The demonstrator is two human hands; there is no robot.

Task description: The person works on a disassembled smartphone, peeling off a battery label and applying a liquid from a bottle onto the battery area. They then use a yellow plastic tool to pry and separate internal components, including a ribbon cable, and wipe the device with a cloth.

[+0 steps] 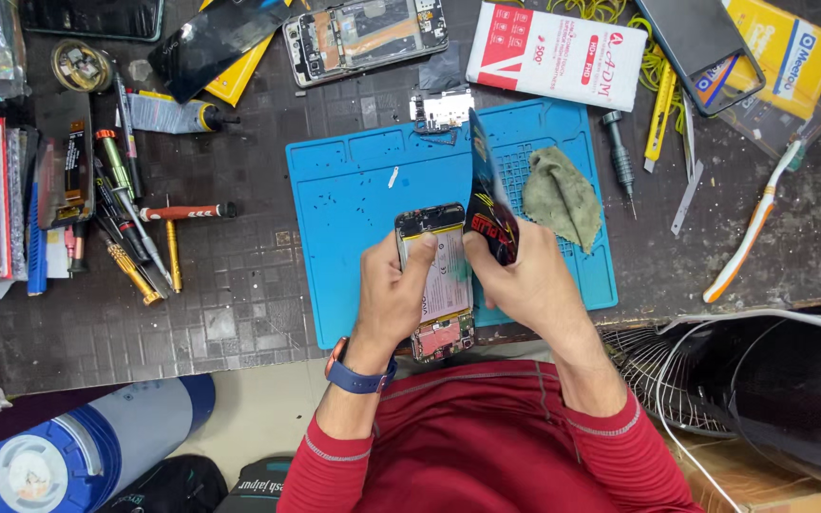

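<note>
The left hand point(393, 290) is gripping an opened smartphone point(437, 285), its fingers point(420, 255) curling narrowly around the left edge while the thumb is pressing on the flat, pale battery face. The phone is lying lengthwise over the near edge of the mat, showing a thin metal frame, a dark circuit strip at the top and a reddish board at the bottom. The right hand point(525, 285) is pinching a glossy dark back cover point(488, 195), fingers closed tight on its lower end; the cover is standing nearly on edge, tilting away from the phone's right side, with red and yellow print on its smooth curved face.

Both hands are working above a blue silicone mat point(353, 190), rectangular, with moulded compartments along its top and tiny screws scattered on it. A crumpled grey-green cloth point(563, 195) is lying on the mat's right part, just beside the cover. A small circuit part point(441, 109) is resting at the mat's far edge. On the dark, scuffed surface point(239, 304) to the left, several screwdrivers point(135, 237) are lying in a loose bundle. Another opened phone point(365, 36) is sitting at the far side, and a toothbrush point(753, 223) is lying well apart on the right.
</note>
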